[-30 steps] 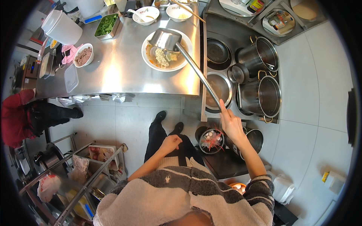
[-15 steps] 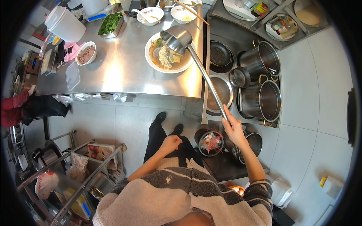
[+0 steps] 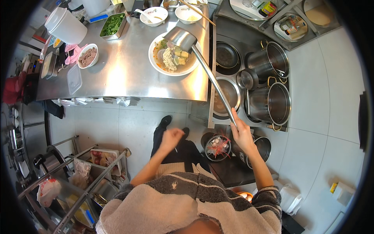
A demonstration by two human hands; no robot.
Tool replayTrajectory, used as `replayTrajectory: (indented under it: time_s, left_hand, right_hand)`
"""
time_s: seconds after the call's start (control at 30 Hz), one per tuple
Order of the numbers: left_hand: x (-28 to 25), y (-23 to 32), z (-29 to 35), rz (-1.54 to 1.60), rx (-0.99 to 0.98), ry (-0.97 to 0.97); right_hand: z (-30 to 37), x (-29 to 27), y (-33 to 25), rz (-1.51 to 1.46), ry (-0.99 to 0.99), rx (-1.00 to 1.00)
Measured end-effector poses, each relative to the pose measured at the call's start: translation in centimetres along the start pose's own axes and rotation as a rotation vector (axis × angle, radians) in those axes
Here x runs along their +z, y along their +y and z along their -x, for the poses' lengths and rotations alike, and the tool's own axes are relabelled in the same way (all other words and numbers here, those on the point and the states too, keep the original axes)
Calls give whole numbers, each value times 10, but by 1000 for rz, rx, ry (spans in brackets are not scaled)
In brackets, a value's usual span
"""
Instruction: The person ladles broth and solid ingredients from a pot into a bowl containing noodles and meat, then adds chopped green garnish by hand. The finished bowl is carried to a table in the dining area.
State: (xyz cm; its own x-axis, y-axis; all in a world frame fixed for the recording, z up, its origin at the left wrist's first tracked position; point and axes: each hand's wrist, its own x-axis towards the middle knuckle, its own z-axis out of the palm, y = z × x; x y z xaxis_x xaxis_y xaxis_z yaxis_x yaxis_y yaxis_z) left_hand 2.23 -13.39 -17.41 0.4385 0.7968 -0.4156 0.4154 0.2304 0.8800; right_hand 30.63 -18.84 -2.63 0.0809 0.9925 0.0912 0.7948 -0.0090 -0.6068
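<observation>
1. While your right hand (image 3: pixel 243 136) wrapped firmly round the lower end of the long handle, the steel ladle (image 3: pixel 182 38) hung over the far part of the soup bowl (image 3: pixel 153 65), and this looked very much like the ladling step

2. Your left hand (image 3: pixel 171 139) hovered before your body, curled but blurred, so I couldn't tell how tightly it was closed or whether it held anything

3. Next move, my call: it wanted a steady right wrist and a clean lift clear of the rim, since so long a handle probably magnified every wobble

4. Now the containers! That white soup bowl, near the counter's right edge, carried pale noodles (image 3: pixel 169 59), yellowish chunks and broth; the ladle's cup hid its inside from view

5. Left along the steel counter (image 3: pixel 136 80), a smaller white bowl (image 3: pixel 87 67) held brownish meat, and beyond it a metal tray (image 3: pixel 113 37) brimmed with green leaves (image 3: pixel 113 25)

6. Over on the stove, a wide pan (image 3: pixel 236 90) held cloudy brown liquid, with a tall pot (image 3: pixel 258 103) to its right
</observation>
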Motion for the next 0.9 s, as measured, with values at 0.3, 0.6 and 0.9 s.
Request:
replayTrajectory:
  time_s: [0.3,0.6,0.9]
  left_hand:
    - [-124,143,-205,-187,546,820]
    - [-121,165,-273,-145,101,527]
    - [-123,152,-282,-177,136,591]
  right_hand:
    - [6,-11,-17,-408,-187,500]
    - [3,-8,-27,-359,-132,394]
    - [-2,4,-28,-299,-52,262]
